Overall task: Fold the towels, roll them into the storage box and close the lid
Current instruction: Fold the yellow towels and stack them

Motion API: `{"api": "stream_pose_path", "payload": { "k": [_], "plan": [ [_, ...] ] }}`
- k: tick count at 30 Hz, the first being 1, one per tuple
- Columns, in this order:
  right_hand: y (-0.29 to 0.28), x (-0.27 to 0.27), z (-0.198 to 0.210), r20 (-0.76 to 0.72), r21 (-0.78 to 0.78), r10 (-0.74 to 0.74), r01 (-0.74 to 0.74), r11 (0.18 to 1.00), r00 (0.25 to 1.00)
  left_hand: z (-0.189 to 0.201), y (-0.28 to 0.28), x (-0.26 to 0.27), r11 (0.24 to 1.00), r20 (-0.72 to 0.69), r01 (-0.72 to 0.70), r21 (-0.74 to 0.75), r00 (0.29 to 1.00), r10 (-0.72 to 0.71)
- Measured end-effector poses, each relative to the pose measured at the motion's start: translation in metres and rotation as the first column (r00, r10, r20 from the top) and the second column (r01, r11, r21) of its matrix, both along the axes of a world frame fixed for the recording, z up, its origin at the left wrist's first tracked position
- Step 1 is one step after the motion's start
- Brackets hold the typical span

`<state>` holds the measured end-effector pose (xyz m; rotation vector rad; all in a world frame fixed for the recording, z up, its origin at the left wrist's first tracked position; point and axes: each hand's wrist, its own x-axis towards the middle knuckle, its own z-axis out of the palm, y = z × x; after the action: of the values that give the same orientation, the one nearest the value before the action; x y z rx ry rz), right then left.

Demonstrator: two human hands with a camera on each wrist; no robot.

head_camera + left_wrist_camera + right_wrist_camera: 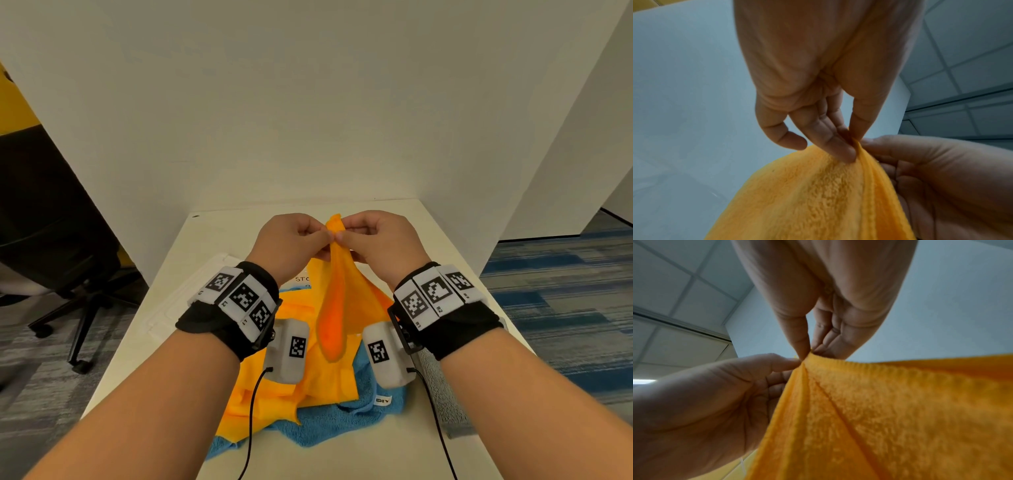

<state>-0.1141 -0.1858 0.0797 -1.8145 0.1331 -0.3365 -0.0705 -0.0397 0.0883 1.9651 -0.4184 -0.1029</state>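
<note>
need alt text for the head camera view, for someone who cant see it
Both hands, left hand and right hand, pinch one corner of an orange towel, lifting it above a blue towel on a white table.

Black office chair (51,212) left of white table (394,219).

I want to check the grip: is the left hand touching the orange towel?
Touching. The left wrist view shows the left hand pinching the orange towel edge between thumb and fingers.

White partition walls (308,102), blue-grey carpet (565,291), 1 black office chair (61,246) at left.
</note>
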Motion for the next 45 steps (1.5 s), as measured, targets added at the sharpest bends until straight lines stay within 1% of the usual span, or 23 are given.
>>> {"api": "stream_pose_path", "payload": {
  "k": [5,14,18,23,25,29,34,40,42,45],
  "plan": [
    [-0.0016,-0.005,0.005,-0.01,0.085,0.115,-0.114,0.99,0.993,0.0024,0.0014,-0.0016,1.0,-0.004,-0.008,0.0,1.0,0.008],
    [0.0003,-0.0078,0.0022,0.014,0.16,0.151,-0.151,0.976,0.988,0.0034,-0.0002,-0.0007,0.999,0.004,-0.045,-0.019,0.999,0.046],
    [0.0008,-0.0056,0.0008,0.034,0.118,0.091,-0.094,0.989,0.995,0.004,-0.0021,-0.0019,0.999,-0.008,-0.02,-0.027,1.0,0.02],
    [-0.0002,-0.0015,-0.002,0.04,0.029,0.018,-0.019,0.999,0.999,0.0053,-0.003,-0.003,1.0,-0.01,-0.009,-0.03,1.0,0.008],
    [-0.0013,-0.0014,-0.0012,0.028,0.027,0.03,-0.031,0.999,0.999,0.0064,-0.0028,-0.0033,0.999,-0.008,-0.007,-0.041,1.0,0.007],
    [-0.0023,-0.0036,0.0013,0.018,0.077,0.083,-0.084,0.993,0.996,0.0077,-0.0012,-0.002,0.998,-0.014,-0.013,-0.065,1.0,0.012],
    [-0.0037,-0.0037,0.0027,0.039,0.001,0.054,-0.054,0.999,0.998,0.0077,-0.0013,-0.0015,0.998,-0.028,-0.01,-0.067,1.0,0.008],
    [-0.0033,-0.0023,0.0037,0.089,-0.166,0.066,-0.051,0.985,0.994,0.0086,-0.0017,-0.0018,0.998,-0.047,-0.022,-0.058,0.999,0.019],
    [-0.0036,-0.0022,0.0039,0.093,-0.183,0.072,-0.054,0.982,0.993,0.0082,-0.0016,-0.0019,0.998,-0.044,-0.026,-0.056,0.999,0.023],
    [-0.0037,-0.0045,0.0051,0.089,-0.171,0.099,-0.083,0.982,0.991,0.0079,-0.0009,-0.0021,0.998,-0.037,-0.039,-0.049,0.999,0.037]
  ]
}}
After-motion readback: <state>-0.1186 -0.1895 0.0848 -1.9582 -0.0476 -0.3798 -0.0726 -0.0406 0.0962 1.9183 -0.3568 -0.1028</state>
